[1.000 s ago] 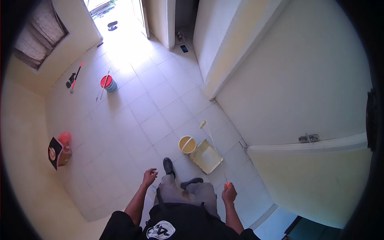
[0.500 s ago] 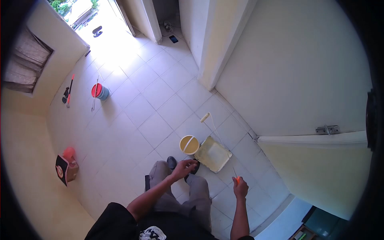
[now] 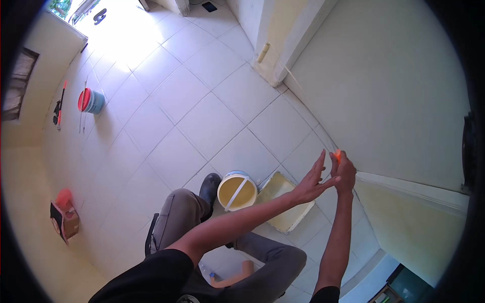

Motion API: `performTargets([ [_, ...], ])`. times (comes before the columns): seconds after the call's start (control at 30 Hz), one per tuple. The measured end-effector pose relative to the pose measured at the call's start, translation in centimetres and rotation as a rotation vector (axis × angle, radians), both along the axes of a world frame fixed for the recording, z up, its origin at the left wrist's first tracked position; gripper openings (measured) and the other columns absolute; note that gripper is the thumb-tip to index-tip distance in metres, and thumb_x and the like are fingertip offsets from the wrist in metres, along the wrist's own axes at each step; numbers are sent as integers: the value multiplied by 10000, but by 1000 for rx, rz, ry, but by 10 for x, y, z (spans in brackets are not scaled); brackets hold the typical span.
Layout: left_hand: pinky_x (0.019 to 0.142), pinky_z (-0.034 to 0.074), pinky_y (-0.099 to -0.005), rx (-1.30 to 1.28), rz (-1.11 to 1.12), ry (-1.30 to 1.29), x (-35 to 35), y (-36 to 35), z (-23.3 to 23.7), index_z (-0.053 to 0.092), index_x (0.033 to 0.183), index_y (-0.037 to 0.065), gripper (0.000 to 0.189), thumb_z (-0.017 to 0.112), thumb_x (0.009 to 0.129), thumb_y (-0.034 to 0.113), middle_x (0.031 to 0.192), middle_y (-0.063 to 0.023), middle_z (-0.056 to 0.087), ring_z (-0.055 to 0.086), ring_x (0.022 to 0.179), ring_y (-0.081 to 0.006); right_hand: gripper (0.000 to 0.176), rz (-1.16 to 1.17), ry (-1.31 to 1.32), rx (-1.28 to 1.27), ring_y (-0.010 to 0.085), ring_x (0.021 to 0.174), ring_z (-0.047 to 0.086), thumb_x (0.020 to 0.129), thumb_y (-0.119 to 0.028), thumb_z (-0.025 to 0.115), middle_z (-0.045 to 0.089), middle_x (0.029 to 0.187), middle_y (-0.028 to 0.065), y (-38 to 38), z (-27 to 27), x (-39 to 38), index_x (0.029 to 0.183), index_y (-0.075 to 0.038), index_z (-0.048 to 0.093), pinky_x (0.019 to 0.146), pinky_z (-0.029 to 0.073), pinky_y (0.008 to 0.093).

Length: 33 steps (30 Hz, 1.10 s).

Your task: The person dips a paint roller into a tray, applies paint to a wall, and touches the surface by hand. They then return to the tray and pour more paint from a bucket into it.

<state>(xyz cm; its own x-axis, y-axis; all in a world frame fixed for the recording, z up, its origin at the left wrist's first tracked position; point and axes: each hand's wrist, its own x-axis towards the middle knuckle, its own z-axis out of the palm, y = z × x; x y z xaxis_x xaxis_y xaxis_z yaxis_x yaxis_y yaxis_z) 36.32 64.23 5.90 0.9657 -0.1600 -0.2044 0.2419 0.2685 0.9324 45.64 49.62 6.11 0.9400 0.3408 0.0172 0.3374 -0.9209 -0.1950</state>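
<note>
My right hand [image 3: 345,173] is closed around the orange grip of a long-handled paint roller. The pale roller head [image 3: 263,53] overlaps the cream face of the wall end [image 3: 281,30], low near the floor. Beside the right hand, my left hand [image 3: 308,188] is open with its fingers spread, fingertips right by the right wrist and grip. Under my left forearm lies a paint tray [image 3: 298,216] coated in cream paint, partly hidden by the arm. A bucket of cream paint [image 3: 236,196] with a white handle stands against the tray, near my boot.
A blue bucket with a red lid [image 3: 94,101] stands to the left, sticks across it. An orange-and-black long-handled tool [image 3: 61,104] lies by the left wall. A box with a red bag [image 3: 69,226] sits lower left. A phone [image 3: 209,6] is on the floor ahead; a door [image 3: 409,212] stands right.
My right hand has moved up and right, lifting the roller from beside the tray to the wall end. My left hand has reached across beside it. My legs have bent and spread.
</note>
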Motion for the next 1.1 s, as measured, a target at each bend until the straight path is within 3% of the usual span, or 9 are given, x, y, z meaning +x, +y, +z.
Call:
performTargets([
  [0.2,1108,474,-486,-202,215,-279,60,-21,-53,-145,1592,-26,1168,689,963,496,1646,-323,118,299,1498,-438,344,-9,-67,-42,384,695,695,1057,-364,541,690,757,170,24,-23,47,1005,-29,604,608,533,475],
  [0.33,1075,507,-455,-187,264,-366,77,-20,-76,-110,1586,-61,1195,734,934,477,1638,-337,124,293,1500,-437,342,-26,-131,-118,386,687,691,1061,-355,524,686,751,168,32,-35,59,963,-33,588,603,529,465],
  [0.5,1089,488,-448,-126,342,-404,93,-27,-98,-15,1590,-87,1147,752,925,449,1580,-337,256,365,1459,-427,314,-17,-181,-141,398,688,675,1056,-324,508,663,727,173,36,-42,58,927,-42,554,609,515,469],
  [0.67,1168,399,-460,-142,381,-396,98,-30,-103,71,1594,-79,1065,770,899,323,1573,-281,309,359,1456,-422,248,-1,-204,-127,409,684,666,1040,-266,513,659,726,172,31,-52,61,934,-45,552,613,509,470],
  [0.77,1163,405,-463,-173,330,-370,96,-23,-102,89,1591,-83,1061,777,890,316,1554,-279,331,378,1443,-418,232,19,-217,-97,405,676,658,1030,-255,532,653,729,176,27,-56,66,943,-41,553,610,503,465],
  [0.87,1147,424,-460,-127,344,-389,102,-24,-108,106,1588,-83,1052,782,882,307,1546,-278,341,407,1421,-416,237,35,-236,-80,400,669,651,1024,-262,545,649,731,180,25,-61,68,949,-37,554,608,499,458],
  [0.97,1041,517,-454,-83,418,-438,108,-31,-116,149,1590,-66,1049,784,887,386,1480,-287,416,516,1327,-400,239,34,-231,-115,409,695,673,1028,-261,522,669,740,176,28,-61,72,940,-42,557,614,511,477],
  [1.1,1021,524,-446,-100,376,-411,110,-25,-115,185,1580,-77,1046,797,872,389,1458,-282,442,544,1288,-384,246,5,-206,-84,413,706,679,1024,-267,524,681,753,176,31,-60,72,935,-42,564,623,516,484],
])
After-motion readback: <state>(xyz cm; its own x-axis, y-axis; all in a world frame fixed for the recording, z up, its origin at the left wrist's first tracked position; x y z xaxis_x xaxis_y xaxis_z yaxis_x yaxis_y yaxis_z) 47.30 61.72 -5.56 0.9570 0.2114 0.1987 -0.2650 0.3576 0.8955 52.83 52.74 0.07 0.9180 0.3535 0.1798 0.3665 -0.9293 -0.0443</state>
